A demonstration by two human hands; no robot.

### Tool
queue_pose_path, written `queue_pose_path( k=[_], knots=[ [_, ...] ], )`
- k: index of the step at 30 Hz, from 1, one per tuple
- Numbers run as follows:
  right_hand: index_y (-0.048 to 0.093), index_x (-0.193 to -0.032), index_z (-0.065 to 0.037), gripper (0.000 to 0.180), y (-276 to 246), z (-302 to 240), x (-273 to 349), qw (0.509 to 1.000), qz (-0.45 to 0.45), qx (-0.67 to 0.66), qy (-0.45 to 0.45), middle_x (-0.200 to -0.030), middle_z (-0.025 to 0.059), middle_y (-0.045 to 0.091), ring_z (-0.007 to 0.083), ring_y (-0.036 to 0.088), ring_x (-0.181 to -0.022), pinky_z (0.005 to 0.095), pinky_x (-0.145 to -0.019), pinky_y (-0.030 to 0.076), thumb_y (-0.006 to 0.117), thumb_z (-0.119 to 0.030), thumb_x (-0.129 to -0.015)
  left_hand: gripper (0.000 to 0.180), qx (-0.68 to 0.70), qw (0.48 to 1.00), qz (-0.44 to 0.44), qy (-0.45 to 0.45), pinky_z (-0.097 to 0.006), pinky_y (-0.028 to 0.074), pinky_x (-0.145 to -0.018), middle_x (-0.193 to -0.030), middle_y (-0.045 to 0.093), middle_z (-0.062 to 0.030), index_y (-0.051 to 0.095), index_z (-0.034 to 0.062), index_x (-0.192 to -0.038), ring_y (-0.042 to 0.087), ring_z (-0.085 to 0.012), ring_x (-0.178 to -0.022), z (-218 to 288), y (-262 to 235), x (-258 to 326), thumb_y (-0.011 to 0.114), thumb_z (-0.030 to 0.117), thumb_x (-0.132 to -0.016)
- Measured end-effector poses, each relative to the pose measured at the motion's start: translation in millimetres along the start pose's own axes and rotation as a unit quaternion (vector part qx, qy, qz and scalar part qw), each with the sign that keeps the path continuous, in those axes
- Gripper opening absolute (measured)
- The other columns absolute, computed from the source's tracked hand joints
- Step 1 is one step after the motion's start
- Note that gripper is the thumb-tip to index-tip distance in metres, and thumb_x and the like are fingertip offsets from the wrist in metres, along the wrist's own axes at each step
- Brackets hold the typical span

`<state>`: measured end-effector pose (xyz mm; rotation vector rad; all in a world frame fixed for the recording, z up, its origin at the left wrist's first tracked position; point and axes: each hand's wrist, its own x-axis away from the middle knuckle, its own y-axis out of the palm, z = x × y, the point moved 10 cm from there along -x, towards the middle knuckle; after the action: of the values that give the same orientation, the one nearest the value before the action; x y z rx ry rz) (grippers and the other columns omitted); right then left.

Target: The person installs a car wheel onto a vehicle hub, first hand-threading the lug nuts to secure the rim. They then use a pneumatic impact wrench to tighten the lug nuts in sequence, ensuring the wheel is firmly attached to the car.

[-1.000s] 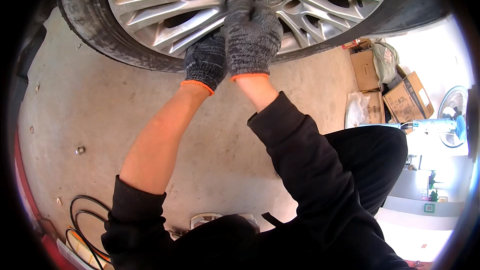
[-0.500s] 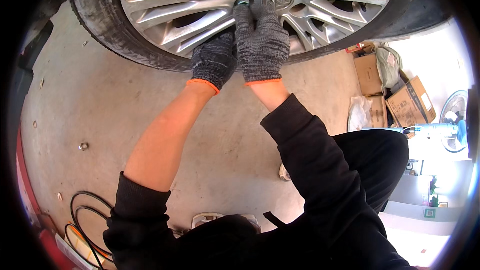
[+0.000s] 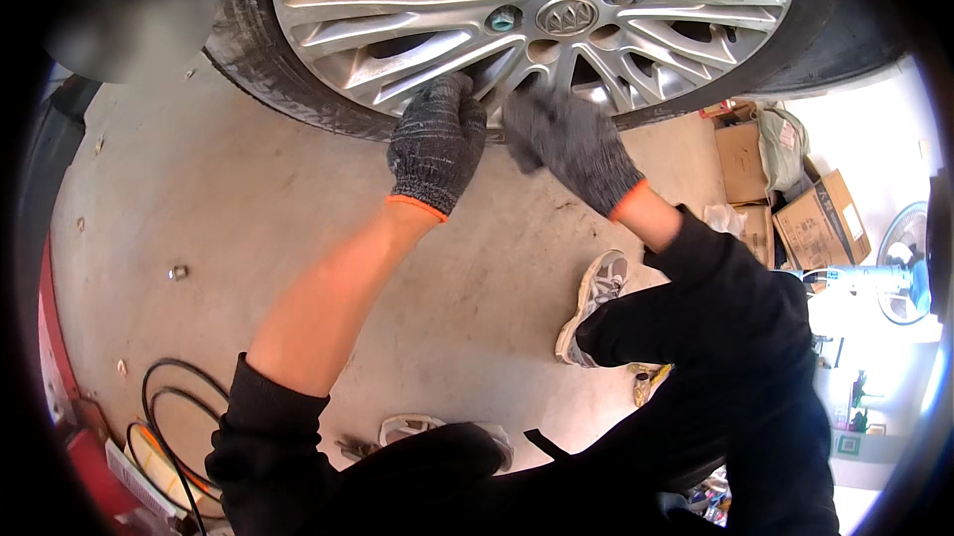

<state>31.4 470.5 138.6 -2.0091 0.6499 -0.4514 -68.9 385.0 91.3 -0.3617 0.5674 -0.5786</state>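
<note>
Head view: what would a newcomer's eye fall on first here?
The big silver wheel filling the top centre, with the gloved left hand and motion-blurred gloved right hand in front of its lower edge. After that, probably the cardboard boxes at the right and the looped black cable on the lower left.

Wheel (image 3: pixel 566 16) ahead | boxes (image 3: pixel 743 163) right | hose (image 3: pixel 147 392) left | floor (image 3: pixel 477 268), left: perhaps a nut (image 3: pixel 178 273)
</note>
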Motion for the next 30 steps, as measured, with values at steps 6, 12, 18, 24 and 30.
queue_pose_path(
  k=[6, 12, 18, 24, 30],
  knots=[
    [0.060, -0.089, -0.004, 0.030, 62, -41, 80, 0.920, -0.261, 0.165, -0.244, -0.075, 0.0175, 0.063, 0.0362, 0.061, -0.066, 0.0473, -0.058, 0.049, 0.052, -0.033, -0.085, 0.018, 0.159, 0.965, 0.189, -0.091, -0.042, 0.048, -0.066, -0.082, 0.064, -0.0147, 0.059, 0.0076, -0.094, 0.062, -0.0330, -0.075, 41, -24, -8, 0.058, 0.024, -0.088],
    [0.064, -0.090, -0.007, 0.025, 145, -23, 187, 0.769, -0.484, 0.024, -0.416, -0.088, 0.0166, 0.065, 0.0355, 0.063, -0.077, 0.0468, -0.070, 0.050, 0.051, -0.021, -0.074, 0.025, 0.196, 0.909, 0.260, -0.259, -0.038, 0.047, -0.067, -0.077, 0.063, -0.0145, 0.058, 0.0020, -0.093, 0.060, -0.0299, -0.069, 49, -8, -11, 0.056, 0.026, -0.090],
    [0.067, -0.083, -0.008, 0.017, 179, -9, 256, 0.732, -0.411, -0.143, -0.524, -0.092, 0.0146, 0.065, 0.0333, 0.063, -0.085, 0.0415, -0.071, 0.051, 0.055, -0.017, -0.074, 0.020, -0.036, 0.909, 0.363, -0.201, -0.038, 0.048, -0.064, -0.073, 0.062, -0.0138, 0.059, 0.0019, -0.090, 0.061, -0.0320, -0.069, 71, -13, -8, 0.055, 0.022, -0.090],
    [0.068, -0.102, -0.008, 0.029, 163, 21, 319, 0.483, -0.670, 0.122, -0.551, -0.107, 0.0116, 0.065, 0.0296, 0.063, -0.097, 0.0407, -0.077, 0.051, 0.056, -0.017, -0.076, 0.019, -0.254, 0.911, 0.321, 0.043, -0.040, 0.049, -0.065, -0.087, 0.062, -0.0172, 0.058, 0.0029, -0.099, 0.060, -0.0351, -0.076, 110, -12, -19, 0.063, 0.010, -0.082],
    [0.061, -0.112, -0.010, 0.038, 161, 22, 331, 0.404, -0.659, 0.195, -0.604, -0.117, 0.0112, 0.059, 0.0276, 0.058, -0.104, 0.0414, -0.086, 0.047, 0.056, -0.024, -0.077, 0.026, 0.092, 0.902, 0.344, -0.243, -0.032, 0.050, -0.067, -0.083, 0.064, -0.0088, 0.060, -0.0010, -0.100, 0.060, -0.0186, -0.073, 61, -12, -6, 0.064, 0.021, -0.086]
  ],
)
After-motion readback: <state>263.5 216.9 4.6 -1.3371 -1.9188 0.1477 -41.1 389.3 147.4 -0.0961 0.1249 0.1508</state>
